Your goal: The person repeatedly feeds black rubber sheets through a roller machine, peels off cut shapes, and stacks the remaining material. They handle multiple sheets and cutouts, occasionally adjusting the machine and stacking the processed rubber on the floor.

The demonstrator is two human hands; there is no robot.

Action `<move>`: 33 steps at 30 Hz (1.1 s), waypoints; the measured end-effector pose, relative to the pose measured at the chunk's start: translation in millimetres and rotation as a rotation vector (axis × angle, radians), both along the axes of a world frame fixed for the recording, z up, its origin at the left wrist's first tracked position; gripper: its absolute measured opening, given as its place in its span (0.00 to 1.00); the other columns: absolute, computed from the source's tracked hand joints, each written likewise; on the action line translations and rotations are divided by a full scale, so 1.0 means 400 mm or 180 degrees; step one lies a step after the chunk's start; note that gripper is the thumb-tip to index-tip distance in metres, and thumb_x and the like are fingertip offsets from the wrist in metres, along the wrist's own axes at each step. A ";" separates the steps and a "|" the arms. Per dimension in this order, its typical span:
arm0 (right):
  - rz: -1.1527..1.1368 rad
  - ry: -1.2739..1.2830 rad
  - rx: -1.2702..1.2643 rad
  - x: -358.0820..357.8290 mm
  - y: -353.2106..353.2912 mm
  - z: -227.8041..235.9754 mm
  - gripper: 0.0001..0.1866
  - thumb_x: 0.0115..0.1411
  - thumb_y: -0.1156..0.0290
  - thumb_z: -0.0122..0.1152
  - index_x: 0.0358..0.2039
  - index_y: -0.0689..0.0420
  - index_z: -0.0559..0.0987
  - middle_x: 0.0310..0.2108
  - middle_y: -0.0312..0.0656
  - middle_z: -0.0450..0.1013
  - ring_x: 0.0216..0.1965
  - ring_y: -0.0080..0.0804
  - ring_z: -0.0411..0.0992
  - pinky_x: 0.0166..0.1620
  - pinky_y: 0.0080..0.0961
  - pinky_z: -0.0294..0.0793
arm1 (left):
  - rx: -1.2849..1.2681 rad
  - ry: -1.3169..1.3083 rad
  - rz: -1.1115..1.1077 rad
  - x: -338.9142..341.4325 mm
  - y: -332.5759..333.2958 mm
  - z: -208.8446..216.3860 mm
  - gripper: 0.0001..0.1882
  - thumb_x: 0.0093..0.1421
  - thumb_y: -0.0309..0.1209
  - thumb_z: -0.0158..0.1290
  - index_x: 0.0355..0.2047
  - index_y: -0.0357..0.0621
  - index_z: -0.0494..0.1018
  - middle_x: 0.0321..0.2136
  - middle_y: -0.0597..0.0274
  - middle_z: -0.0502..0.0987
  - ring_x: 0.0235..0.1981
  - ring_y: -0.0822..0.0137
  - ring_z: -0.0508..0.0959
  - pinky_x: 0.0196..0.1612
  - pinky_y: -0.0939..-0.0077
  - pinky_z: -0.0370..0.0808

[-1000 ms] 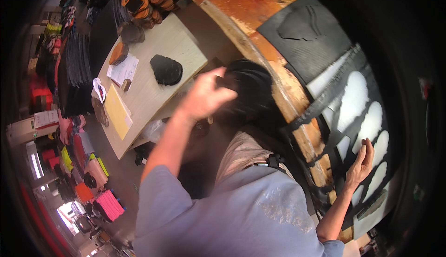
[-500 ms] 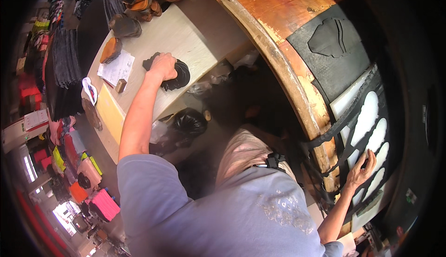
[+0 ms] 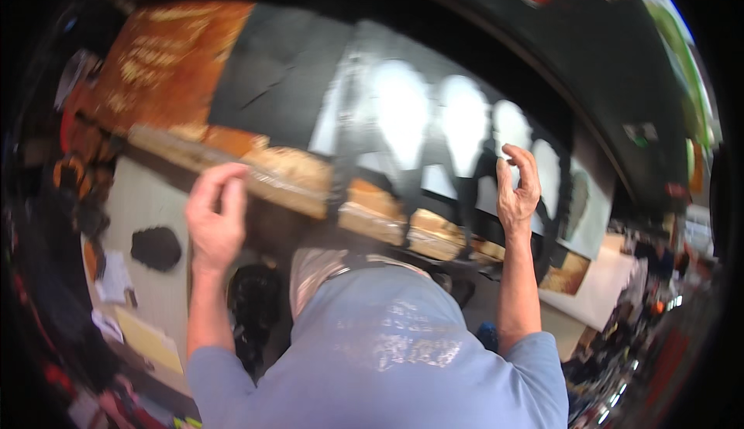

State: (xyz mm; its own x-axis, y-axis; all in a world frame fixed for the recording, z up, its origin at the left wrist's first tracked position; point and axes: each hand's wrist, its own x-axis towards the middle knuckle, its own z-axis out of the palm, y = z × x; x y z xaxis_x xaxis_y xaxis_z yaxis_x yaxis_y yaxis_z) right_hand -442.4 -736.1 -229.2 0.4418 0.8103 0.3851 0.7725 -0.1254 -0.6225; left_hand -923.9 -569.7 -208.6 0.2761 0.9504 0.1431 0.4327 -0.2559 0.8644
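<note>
My left hand [image 3: 215, 216] is raised beside the worn wooden edge [image 3: 279, 189] of the workbench, fingers bent, a gap between thumb and fingers, nothing visible in it. Motion blurs it somewhat. Over the black sheet [image 3: 430, 177] hangs my right hand [image 3: 518, 189], thumb and fingers curved apart and holding nothing. That sheet has several sole-shaped openings, with a white surface [image 3: 401, 107] showing through; its strips drape over the bench edge. Left of it lies a dark grey sheet [image 3: 271, 72]. A pile of black cut pieces [image 3: 156, 248] sits on the pale side table [image 3: 147, 189].
Scuffed orange-brown board [image 3: 167, 65] covers the bench's left end. A large dark machine part [image 3: 558, 26] spans the far side. On the side table are white paper [image 3: 114, 278] and a yellowish sheet [image 3: 147, 336]. A dark bag [image 3: 254, 305] lies below, between table and bench.
My view has turned right toward the bench. My left hand has let go of the black pieces on the side table and come to the bench edge. The right hand stays near the cut-out sheet.
</note>
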 end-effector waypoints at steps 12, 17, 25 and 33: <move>-0.1520 -0.0133 -0.1325 0.527 -0.409 -0.014 0.51 0.57 0.46 0.76 0.73 0.60 0.68 0.77 0.61 0.52 0.77 0.57 0.54 0.76 0.46 0.57 | -0.2637 -0.1264 -0.1024 0.896 -0.215 0.037 0.38 0.70 0.39 0.58 0.72 0.26 0.62 0.72 0.36 0.66 0.72 0.50 0.69 0.71 0.61 0.69; -0.1334 -0.0182 -0.1052 0.536 -0.409 -0.035 0.48 0.55 0.53 0.76 0.73 0.57 0.68 0.76 0.59 0.55 0.77 0.56 0.55 0.76 0.46 0.58 | -0.1318 -0.0075 -0.1010 0.916 -0.152 0.026 0.37 0.69 0.40 0.57 0.69 0.22 0.65 0.64 0.33 0.74 0.63 0.47 0.78 0.64 0.60 0.75; -0.1413 0.0001 -0.0932 0.541 -0.383 -0.009 0.43 0.50 0.63 0.74 0.69 0.58 0.74 0.74 0.56 0.61 0.74 0.56 0.61 0.75 0.45 0.61 | 0.0033 0.0485 -0.1156 0.980 -0.139 -0.028 0.16 0.64 0.32 0.63 0.40 0.25 0.77 0.30 0.31 0.81 0.36 0.30 0.83 0.41 0.46 0.82; -0.1129 0.0865 -0.0223 0.384 -0.300 0.127 0.40 0.50 0.67 0.74 0.64 0.66 0.76 0.69 0.50 0.69 0.69 0.42 0.67 0.72 0.36 0.63 | -0.0098 0.0337 -0.2029 0.862 -0.309 -0.051 0.12 0.67 0.30 0.59 0.37 0.30 0.72 0.20 0.37 0.77 0.24 0.34 0.80 0.27 0.45 0.75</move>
State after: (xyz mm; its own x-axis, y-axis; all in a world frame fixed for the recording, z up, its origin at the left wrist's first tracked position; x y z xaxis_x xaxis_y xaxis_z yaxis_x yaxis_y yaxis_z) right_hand -288.7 -855.9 -178.5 0.7743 0.6106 0.1663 0.4838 -0.4019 -0.7774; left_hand -579.1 -693.1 -228.8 0.7989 0.5985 0.0595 0.2873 -0.4667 0.8364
